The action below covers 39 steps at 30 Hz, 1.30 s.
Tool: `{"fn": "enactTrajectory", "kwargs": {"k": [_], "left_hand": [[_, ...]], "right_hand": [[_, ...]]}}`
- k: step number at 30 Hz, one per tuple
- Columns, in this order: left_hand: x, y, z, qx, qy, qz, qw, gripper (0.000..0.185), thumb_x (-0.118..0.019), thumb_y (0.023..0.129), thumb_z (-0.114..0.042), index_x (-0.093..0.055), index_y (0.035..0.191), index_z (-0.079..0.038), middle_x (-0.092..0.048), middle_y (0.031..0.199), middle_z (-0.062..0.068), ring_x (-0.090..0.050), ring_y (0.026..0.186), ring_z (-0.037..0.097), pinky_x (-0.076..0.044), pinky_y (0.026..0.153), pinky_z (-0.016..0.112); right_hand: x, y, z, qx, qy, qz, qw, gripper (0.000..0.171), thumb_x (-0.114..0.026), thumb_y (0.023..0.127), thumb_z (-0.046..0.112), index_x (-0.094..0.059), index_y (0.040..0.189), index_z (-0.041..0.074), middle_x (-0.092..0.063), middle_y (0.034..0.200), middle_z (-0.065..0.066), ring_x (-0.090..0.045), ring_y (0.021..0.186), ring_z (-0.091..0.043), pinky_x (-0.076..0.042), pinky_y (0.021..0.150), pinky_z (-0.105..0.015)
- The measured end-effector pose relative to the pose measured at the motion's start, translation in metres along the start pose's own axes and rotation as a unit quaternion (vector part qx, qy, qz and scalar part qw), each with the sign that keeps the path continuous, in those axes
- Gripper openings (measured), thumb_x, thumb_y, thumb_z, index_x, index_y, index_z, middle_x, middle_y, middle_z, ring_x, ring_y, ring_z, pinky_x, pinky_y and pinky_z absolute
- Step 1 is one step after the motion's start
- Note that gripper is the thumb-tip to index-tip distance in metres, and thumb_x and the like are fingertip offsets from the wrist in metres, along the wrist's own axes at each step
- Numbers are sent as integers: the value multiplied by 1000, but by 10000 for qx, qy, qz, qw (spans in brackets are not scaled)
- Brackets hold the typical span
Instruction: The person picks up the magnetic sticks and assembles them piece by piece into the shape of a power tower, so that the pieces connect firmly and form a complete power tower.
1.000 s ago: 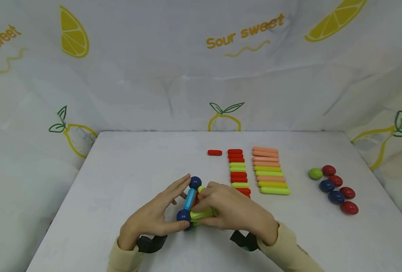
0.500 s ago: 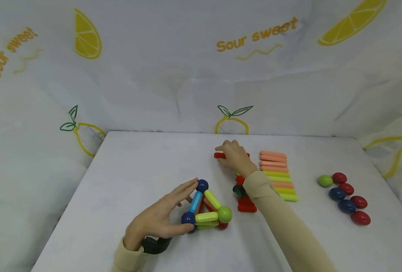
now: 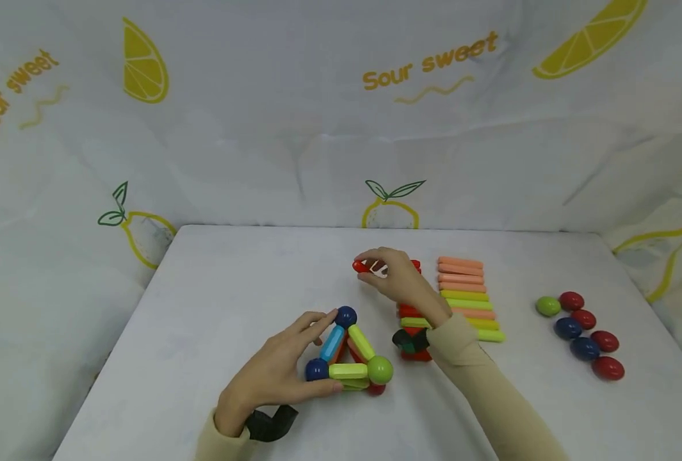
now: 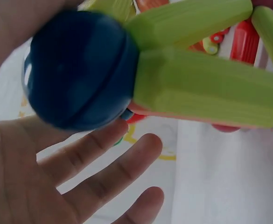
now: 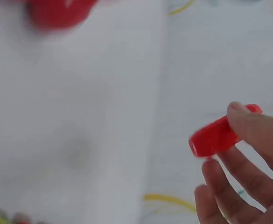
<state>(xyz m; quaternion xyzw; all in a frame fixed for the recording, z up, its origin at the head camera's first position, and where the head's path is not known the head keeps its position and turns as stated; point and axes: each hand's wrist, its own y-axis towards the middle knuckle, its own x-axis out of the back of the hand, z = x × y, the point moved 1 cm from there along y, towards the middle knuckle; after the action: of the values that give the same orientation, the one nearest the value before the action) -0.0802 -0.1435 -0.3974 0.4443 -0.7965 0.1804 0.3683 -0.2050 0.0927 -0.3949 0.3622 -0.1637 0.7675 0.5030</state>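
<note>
Steadying the half-built rod-and-ball frame [image 3: 348, 353] with loosely spread left hand [image 3: 271, 378] fingers, the right hand [image 3: 395, 275] pinches a red rod [image 3: 361, 266], many rods [image 3: 467, 298] unused.

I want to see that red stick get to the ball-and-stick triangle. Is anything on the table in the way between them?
Nothing visible is. The right hand pinches the short red stick above the table. Bare tabletop lies between it and the triangle, which the left hand holds. The stick rows sit off to the right.
</note>
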Motion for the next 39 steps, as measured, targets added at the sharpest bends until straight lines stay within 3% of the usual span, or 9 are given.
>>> {"fn": "enactTrajectory", "kwargs": {"k": [4,8,14,23,26,28,32,35,39], "left_hand": [[-2,1,0,113,19,-151,9998,88,-80,84,-50,-43,156,-19,-65,113,-8,-59,94,6,-54,77,25],[-1,3,0,177,-147,-105,9997,86,-80,85,-46,-43,156,-14,-64,90,-11,-55,80,2,-50,69,19],[-2,4,-2,215,-185,-12,9996,86,-78,86,-48,-43,155,-10,-64,85,-9,-53,75,1,-48,65,18],[-4,7,-3,118,-149,13,9998,87,-78,86,-49,-44,154,-6,-65,85,-7,-52,74,0,-48,64,17],[-4,7,-4,149,-113,10,9998,86,-78,86,-49,-45,153,-7,-65,85,-8,-52,74,1,-48,64,17],[-4,7,-4,187,-106,24,9998,86,-78,86,-50,-45,153,-7,-64,85,-8,-52,75,1,-48,64,17],[-5,6,-5,275,-104,73,9995,87,-78,86,-50,-45,154,-8,-64,86,-8,-52,76,2,-48,65,18],[-5,6,-5,319,-95,100,9994,87,-78,86,-50,-44,154,-8,-64,87,-8,-53,77,2,-48,66,18],[-5,6,-5,321,-73,101,9994,87,-78,86,-50,-44,154,-9,-64,88,-7,-53,78,3,-48,66,18]], "right_hand": [[13,-30,29,422,926,-159,9947,32,-76,92,15,-70,122,5,-75,109,-9,-71,98,-23,-60,91,-44],[14,-49,47,656,1240,-89,9901,34,-78,90,16,-71,123,9,-76,106,-2,-70,96,-16,-60,90,-39],[6,-56,56,961,1116,-91,9891,32,-78,90,14,-72,121,9,-77,109,-2,-70,94,-13,-60,88,-29],[2,-62,55,964,873,-164,9914,36,-78,90,15,-70,125,8,-76,115,-4,-71,96,-19,-61,87,-35],[7,-69,51,928,761,-321,9923,36,-79,89,14,-71,123,8,-75,105,-3,-68,88,-16,-60,80,-31],[10,-77,44,809,650,-429,9937,32,-80,88,13,-73,119,9,-71,89,1,-62,76,-11,-56,69,-25],[14,-99,23,140,149,-382,9991,21,-81,87,14,-78,107,10,-43,60,10,-38,53,-2,-36,52,-18],[13,-116,7,-493,-438,-102,9978,18,-82,86,17,-80,103,11,-31,55,11,-29,49,-2,-27,49,-18],[7,-130,-9,-1000,-1124,276,9882,14,-84,84,21,-81,97,16,-35,54,9,-33,51,-6,-25,50,-19]]}}
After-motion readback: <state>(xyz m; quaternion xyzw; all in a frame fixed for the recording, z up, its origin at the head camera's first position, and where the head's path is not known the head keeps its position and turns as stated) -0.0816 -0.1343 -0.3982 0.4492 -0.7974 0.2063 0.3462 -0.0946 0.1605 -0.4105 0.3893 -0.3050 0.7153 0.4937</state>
